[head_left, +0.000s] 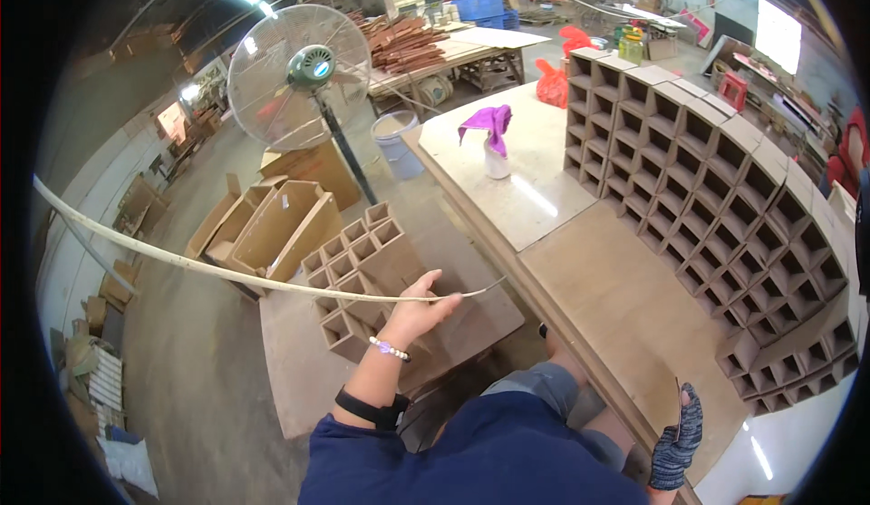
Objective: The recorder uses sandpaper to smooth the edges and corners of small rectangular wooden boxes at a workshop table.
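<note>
Hovering my left hand (417, 315) beside the small grid (391, 256), fingers parted; the long pale strip (272, 283) runs across it from far left, can't tell if pinched. Gloved right hand (678, 446) is at the near bench (453, 142) edge, fingers up and together, thin dark sliver (677, 401) alongside; grip unclear. Big grid (702, 174) curves along the bench's right side. Purple cloth (490, 126) tops a white container (497, 164).
</note>
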